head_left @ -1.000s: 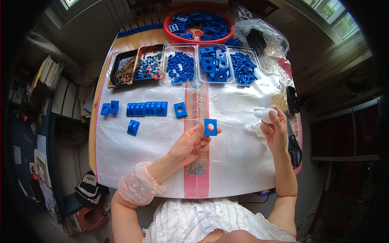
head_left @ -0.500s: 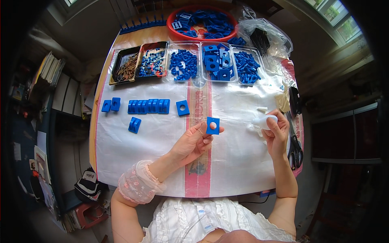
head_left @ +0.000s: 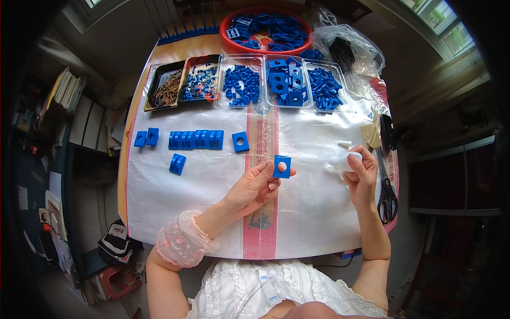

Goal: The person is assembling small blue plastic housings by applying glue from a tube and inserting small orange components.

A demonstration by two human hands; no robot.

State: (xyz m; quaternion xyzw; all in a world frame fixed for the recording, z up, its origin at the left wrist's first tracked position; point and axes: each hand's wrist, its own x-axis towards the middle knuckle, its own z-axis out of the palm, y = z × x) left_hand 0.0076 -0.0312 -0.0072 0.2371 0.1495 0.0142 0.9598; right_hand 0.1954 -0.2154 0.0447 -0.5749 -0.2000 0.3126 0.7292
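Between the thumb and fingers of my left hand [head_left: 249, 189] is a blue square plate [head_left: 287, 160] with a round hole, a fingertip showing through the hole. My right hand [head_left: 362, 173] is closed round a small white squeeze bottle [head_left: 353, 158], whose narrower end points left towards the plate. The bottle and the plate are apart. Left of the plate, a similar holed blue plate [head_left: 236, 142] lies on the table. Farther left stands a row of blue ridged blocks [head_left: 195, 139], with one more ridged block [head_left: 177, 164] nearer me and two blue pieces [head_left: 140, 139] at the far left.
Trays cross the back: brass-coloured screws [head_left: 169, 85], small mixed hardware [head_left: 202, 80], and several clear trays of blue parts [head_left: 241, 85]. Behind them stands a red basin [head_left: 226, 42] beside a clear plastic bag [head_left: 366, 48]. Black scissors [head_left: 390, 202] lie at the right edge.
My left hand and the blue plate have shifted very slightly right and towards me. My right hand keeps hold of the squeeze bottle in nearly the same place.
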